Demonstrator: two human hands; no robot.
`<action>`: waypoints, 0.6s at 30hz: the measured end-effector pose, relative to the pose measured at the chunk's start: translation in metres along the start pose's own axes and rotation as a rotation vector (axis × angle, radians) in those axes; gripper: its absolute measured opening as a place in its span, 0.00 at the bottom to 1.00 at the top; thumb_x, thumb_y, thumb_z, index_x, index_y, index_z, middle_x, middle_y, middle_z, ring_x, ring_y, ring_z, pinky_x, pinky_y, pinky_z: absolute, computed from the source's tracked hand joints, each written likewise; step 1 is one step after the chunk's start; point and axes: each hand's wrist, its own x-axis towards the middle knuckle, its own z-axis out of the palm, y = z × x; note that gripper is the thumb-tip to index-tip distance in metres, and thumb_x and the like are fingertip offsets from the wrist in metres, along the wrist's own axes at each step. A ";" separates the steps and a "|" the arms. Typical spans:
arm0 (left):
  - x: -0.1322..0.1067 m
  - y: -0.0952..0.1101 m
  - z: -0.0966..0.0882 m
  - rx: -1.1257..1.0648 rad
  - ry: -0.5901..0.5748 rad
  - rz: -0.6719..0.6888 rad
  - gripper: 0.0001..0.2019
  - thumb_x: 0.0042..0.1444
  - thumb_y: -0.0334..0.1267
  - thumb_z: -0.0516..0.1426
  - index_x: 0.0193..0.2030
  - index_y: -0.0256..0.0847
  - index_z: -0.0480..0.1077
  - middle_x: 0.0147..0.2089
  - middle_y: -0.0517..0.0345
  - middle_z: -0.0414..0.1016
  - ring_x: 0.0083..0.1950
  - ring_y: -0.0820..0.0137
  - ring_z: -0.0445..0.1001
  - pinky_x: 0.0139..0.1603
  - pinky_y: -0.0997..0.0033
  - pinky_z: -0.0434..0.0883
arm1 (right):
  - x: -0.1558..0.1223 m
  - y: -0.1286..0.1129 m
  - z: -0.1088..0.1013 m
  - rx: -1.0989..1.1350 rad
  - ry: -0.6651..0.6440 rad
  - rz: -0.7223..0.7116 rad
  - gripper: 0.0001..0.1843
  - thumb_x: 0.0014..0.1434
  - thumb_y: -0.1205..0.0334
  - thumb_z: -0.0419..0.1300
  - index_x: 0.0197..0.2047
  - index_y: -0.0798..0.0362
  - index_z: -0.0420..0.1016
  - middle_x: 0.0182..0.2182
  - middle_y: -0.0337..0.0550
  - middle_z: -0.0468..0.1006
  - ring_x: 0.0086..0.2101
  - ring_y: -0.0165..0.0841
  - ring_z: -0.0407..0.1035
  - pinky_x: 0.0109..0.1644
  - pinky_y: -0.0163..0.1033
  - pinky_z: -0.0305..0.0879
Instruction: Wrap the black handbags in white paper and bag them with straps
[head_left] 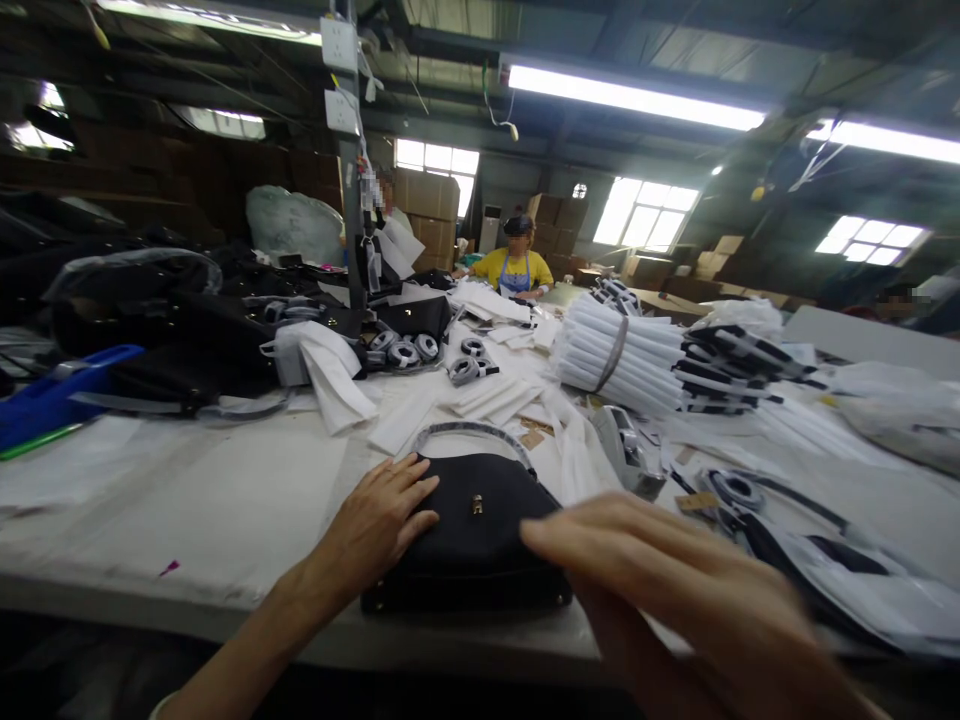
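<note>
A black handbag (480, 545) with a small gold clasp (477, 505) lies at the front edge of the table. Its handle (480, 430), covered in a pale wrapping, arches away behind it. My left hand (390, 505) rests on the bag's left side, fingers spread, holding nothing. Over the bag's right side reaches my right hand (660, 560), close to the camera and blurred. Its fingers are stretched out together and nothing shows in them; whether the fingertips touch the bag cannot be made out.
White paper strips (487, 395) lie behind the bag. At right are a bundle of white wrapped rolls (622, 355), a grey tape dispenser (630, 455) and wrapped straps (739, 490). Black bags (195, 340) pile up at left beside a blue object (67, 390). A person (514, 265) works across the table.
</note>
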 end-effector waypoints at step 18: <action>0.022 0.027 0.037 -0.124 -0.180 -0.220 0.20 0.58 0.23 0.49 0.56 0.36 0.69 0.53 0.47 0.78 0.53 0.62 0.77 0.55 0.59 0.73 | 0.053 0.119 0.115 0.060 -0.357 0.229 0.10 0.61 0.64 0.61 0.46 0.48 0.80 0.41 0.41 0.78 0.43 0.33 0.71 0.49 0.35 0.64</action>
